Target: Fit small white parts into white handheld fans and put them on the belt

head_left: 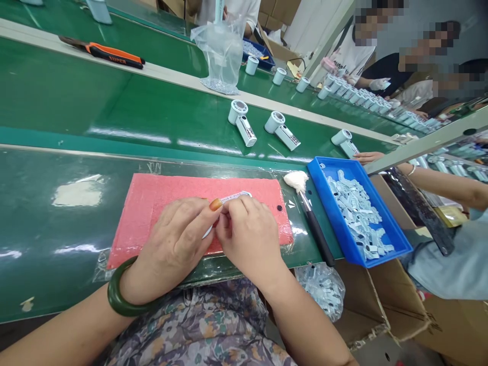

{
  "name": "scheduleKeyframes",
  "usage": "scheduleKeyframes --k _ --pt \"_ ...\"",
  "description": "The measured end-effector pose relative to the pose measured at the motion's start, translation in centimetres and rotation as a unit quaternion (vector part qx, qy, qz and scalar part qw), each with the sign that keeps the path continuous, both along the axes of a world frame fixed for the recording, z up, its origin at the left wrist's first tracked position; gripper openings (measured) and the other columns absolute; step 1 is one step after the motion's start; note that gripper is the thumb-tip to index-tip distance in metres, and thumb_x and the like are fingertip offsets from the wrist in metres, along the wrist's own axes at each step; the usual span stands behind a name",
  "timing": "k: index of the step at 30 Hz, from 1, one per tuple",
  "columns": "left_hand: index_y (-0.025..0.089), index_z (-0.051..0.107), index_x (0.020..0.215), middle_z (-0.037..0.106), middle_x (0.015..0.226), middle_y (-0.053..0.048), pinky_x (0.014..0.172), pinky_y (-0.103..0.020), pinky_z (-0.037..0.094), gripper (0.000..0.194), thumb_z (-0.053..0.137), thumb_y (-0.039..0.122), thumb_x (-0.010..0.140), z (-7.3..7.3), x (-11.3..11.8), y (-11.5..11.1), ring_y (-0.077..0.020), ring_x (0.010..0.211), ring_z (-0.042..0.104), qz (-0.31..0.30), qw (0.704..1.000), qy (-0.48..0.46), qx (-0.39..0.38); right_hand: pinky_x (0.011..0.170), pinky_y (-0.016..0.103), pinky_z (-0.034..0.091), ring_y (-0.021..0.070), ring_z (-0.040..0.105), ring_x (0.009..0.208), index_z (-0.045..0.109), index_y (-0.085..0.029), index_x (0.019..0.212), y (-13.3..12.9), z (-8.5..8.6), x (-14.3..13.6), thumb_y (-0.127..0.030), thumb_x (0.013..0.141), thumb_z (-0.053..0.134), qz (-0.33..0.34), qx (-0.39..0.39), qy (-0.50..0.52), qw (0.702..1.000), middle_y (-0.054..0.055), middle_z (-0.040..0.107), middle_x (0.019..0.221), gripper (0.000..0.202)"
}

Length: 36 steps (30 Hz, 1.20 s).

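Note:
My left hand point(179, 239) and my right hand point(249, 236) meet over a pink foam mat point(160, 198) on the green bench. Both pinch a small pale-blue, white-faced part point(237, 196) whose end sticks out above the fingers. Most of the part is hidden by my fingers. A dark green bangle point(118, 297) sits on my left wrist.
A blue tray point(345, 234) of several pale-blue parts lies to the right, with a black-handled brush point(312, 223) beside it. Pale-blue handheld devices point(242, 122) lie on the conveyor behind. A plastic bag point(223, 53) and orange-black pliers point(102, 51) lie farther back. A co-worker's arm point(438, 180) reaches from the right.

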<state>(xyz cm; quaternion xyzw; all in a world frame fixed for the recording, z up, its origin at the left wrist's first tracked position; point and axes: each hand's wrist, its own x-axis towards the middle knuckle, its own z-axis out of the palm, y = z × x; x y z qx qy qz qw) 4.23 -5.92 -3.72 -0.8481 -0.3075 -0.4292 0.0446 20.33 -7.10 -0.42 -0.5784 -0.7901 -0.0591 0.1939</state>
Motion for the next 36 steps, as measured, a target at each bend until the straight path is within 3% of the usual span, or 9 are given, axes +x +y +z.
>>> scheduleKeyframes --k 6,10,15,21,29,36 --pt "0.017 0.018 0.157 0.064 0.113 -0.015 0.087 -0.041 0.054 0.085 0.064 0.004 0.087 -0.1 0.0 0.1 -0.0252 0.097 0.064 0.002 1.000 -0.008 -0.007 0.069 0.032 0.038 0.0200 0.059 0.079 0.060 -0.019 0.085 -0.2 0.1 0.5 -0.017 0.091 0.057 0.028 -0.066 0.095 0.993 0.002 0.063 0.082 0.007" --pt "0.018 0.017 0.156 0.065 0.112 -0.013 0.086 -0.041 0.054 0.085 0.068 0.009 0.088 -0.1 0.0 0.1 -0.0249 0.097 0.064 0.017 1.000 -0.006 -0.023 0.074 0.033 0.042 0.0197 0.060 0.085 0.064 -0.018 0.099 -0.8 -0.7 1.2 -0.019 0.098 0.051 0.027 -0.014 0.159 0.987 0.004 0.068 0.093 0.013" --pt "0.016 0.021 0.155 0.065 0.114 -0.014 0.090 -0.042 0.053 0.084 0.070 0.010 0.087 -0.3 -0.1 0.0 -0.0257 0.101 0.062 0.020 0.999 -0.002 -0.036 0.080 0.035 0.044 0.0209 0.061 0.093 0.066 -0.017 0.116 -2.0 -2.4 1.4 -0.024 0.103 0.050 0.031 0.051 0.140 0.988 0.007 0.071 0.103 0.021" --pt "0.016 0.020 0.155 0.065 0.115 -0.015 0.090 -0.040 0.053 0.083 0.068 0.008 0.088 -0.2 0.0 0.1 -0.0245 0.102 0.062 0.023 0.999 -0.002 -0.028 0.077 0.034 0.042 0.0180 0.061 0.089 0.067 -0.019 0.117 -2.3 -3.1 0.8 -0.021 0.103 0.051 0.033 0.092 0.135 0.986 0.005 0.072 0.100 0.021" --pt "0.020 0.019 0.155 0.066 0.118 -0.014 0.091 -0.041 0.054 0.081 0.066 0.010 0.090 -0.4 -0.1 0.0 -0.0240 0.104 0.064 0.034 0.999 -0.001 -0.036 0.074 0.035 0.041 0.0169 0.061 0.087 0.068 -0.021 0.118 -2.2 -3.4 0.9 -0.020 0.103 0.052 0.035 0.094 0.137 0.985 0.004 0.072 0.100 0.022" --pt "0.016 0.025 0.153 0.064 0.117 -0.016 0.090 -0.041 0.053 0.079 0.069 0.009 0.088 -0.4 0.0 -0.1 -0.0257 0.104 0.062 0.028 0.999 0.000 -0.038 0.077 0.034 0.043 0.0169 0.061 0.086 0.068 -0.020 0.114 -1.9 -3.3 0.8 -0.019 0.103 0.052 0.046 0.087 0.168 0.981 0.003 0.074 0.100 0.019"
